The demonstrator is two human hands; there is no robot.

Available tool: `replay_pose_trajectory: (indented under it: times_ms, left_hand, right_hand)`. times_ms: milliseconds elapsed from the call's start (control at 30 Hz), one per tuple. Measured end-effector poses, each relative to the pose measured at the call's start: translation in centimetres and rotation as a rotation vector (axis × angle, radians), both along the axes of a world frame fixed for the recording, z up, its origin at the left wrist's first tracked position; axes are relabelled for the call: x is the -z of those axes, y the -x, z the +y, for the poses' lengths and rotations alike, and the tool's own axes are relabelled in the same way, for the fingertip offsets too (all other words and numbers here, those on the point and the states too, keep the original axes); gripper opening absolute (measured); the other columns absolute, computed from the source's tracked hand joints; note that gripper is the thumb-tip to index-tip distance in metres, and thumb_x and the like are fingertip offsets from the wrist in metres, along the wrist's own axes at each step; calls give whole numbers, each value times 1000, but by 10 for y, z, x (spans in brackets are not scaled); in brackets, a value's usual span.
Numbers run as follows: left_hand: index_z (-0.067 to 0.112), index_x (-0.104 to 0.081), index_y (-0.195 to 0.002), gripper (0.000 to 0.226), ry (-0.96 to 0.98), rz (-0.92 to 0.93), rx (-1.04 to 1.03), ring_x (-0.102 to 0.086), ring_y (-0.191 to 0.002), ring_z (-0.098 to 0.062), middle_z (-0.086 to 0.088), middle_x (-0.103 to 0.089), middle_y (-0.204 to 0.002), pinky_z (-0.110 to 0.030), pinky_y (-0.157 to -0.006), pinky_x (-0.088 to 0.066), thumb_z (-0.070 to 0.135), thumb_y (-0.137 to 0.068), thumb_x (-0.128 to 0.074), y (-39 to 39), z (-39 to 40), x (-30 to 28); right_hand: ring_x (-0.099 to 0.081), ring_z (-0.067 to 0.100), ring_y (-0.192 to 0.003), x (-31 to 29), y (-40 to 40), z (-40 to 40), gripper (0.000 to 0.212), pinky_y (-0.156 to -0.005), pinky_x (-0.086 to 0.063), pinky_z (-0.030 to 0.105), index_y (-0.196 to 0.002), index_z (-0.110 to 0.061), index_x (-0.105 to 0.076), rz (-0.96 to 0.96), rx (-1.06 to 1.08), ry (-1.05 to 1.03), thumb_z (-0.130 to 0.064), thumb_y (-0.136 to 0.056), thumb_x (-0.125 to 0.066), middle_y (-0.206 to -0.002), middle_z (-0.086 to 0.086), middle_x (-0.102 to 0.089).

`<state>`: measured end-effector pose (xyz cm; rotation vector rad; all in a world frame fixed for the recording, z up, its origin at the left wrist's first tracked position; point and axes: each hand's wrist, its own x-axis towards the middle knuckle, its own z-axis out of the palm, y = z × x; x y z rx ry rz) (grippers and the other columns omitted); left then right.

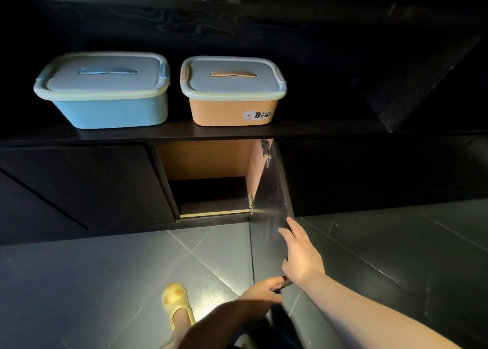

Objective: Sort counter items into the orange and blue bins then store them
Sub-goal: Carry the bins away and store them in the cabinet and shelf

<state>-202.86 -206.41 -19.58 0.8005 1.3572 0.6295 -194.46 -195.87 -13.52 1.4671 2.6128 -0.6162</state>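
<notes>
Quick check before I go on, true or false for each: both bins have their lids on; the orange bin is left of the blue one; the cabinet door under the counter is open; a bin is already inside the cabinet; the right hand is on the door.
1. Both bins have their lids on. True: the blue bin and the orange bin are both lidded.
2. The orange bin is left of the blue one. False: it stands to the right of it, both on the counter.
3. The cabinet door is open. True.
4. A bin is already inside the cabinet. False: no bin shows inside.
5. The right hand is on the door. True: straight fingers rest on its edge.
</notes>
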Motion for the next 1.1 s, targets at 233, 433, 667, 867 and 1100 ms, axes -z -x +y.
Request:
replay_pose_trajectory:
  times_ms: [233,433,667,867,1100]
  left_hand:
    - [13,-38,-142,49,9,211,-63,-47,-129,-18,-6,-43,-145,-12,-97,-32,8,-95,-48,24,3,-11]
    - [19,-50,-134,44,58,254,-191,-54,-112,-8,-4,-52,-136,-12,-96,-36,13,-90,-52,63,-15,-14]
    - [32,-55,-126,41,131,342,-418,-54,-116,-4,8,-55,-130,-12,-103,-33,17,-88,-53,136,-35,-24]
    - [34,-56,-122,39,146,438,-493,-57,-112,-7,7,-56,-130,-18,-102,-39,18,-86,-51,231,-61,-44]
    - [34,-44,-138,52,-49,872,-248,-35,-136,-8,11,-37,-149,-19,-112,-21,21,-88,-46,352,-64,-71]
  right_hand:
    - [-41,14,-134,-10,-43,43,71,-104,-41,29,-141,-27,-39,-83,92,-12,-10,-75,-62,-158,-12,-9]
    - [-17,18,-144,0,-3,17,64,-108,-35,38,-135,-36,-35,-241,105,-88,-33,-78,-64,-156,0,-7]
    - [-12,21,-144,3,53,26,76,-117,-22,47,-146,-28,-15,-429,223,86,-47,-84,-52,-155,0,-8]
    - [-33,15,-135,6,177,1,57,-113,-19,50,-135,-32,-36,-374,74,163,-43,-82,-55,-143,-9,-35]
    - [-46,14,-127,-3,330,-33,52,-112,-29,33,-132,-30,-46,3,-30,335,-29,-84,-66,-140,-9,-45]
